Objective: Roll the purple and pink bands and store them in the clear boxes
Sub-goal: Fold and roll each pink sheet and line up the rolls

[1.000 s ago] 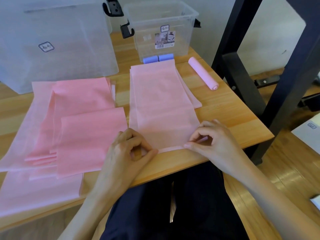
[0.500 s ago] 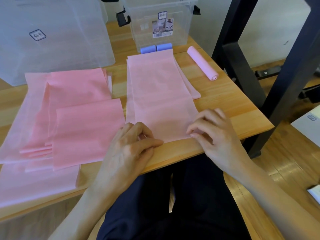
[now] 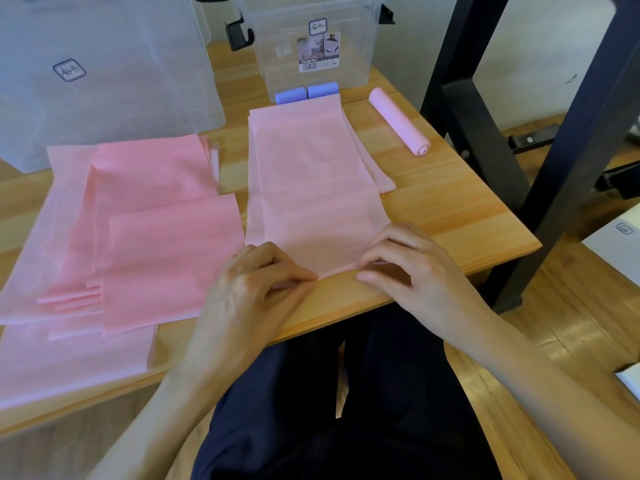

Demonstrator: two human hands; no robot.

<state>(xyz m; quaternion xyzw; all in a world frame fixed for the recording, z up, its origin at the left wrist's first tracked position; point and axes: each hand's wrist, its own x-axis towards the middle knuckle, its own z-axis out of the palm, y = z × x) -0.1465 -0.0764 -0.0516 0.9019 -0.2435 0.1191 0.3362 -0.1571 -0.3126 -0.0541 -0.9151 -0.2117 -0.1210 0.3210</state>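
Pink, thin and slightly translucent, one long band [image 3: 311, 188] is laid flat on the wooden table [image 3: 450, 216], running from the near edge toward the far side, with a folded layer showing along its right side. Its near end is pinched at both corners: the left hand [image 3: 256, 292] has fingers and thumb curled onto the left corner, and the right hand [image 3: 412, 271] has fingers curled onto the right corner, where a narrow first fold of the band is seen between the two hands.

To the left, a loose pile of pink bands [image 3: 138, 237] is spread in overlapping flat sheets; their exact number cannot be told. One rolled pink band [image 3: 398, 121], a tight cylinder with a spiral end, is lying on the right far part of the table, well apart from the hands. Two rolled purple bands [image 3: 306, 92], short cylinders side by side, are seen at the far end of the flat band, seemingly inside the small clear box [image 3: 311, 39], low at its near wall.

Two clear plastic boxes are counted: the small one, with black latches and a barcode sticker on which only "Storage Box" can be faintly read, and a large clear box [image 3: 104, 64] at the far left bearing a small logo badge whose writing is illegible.

A black metal frame [image 3: 485, 98] is standing to the right of the table.
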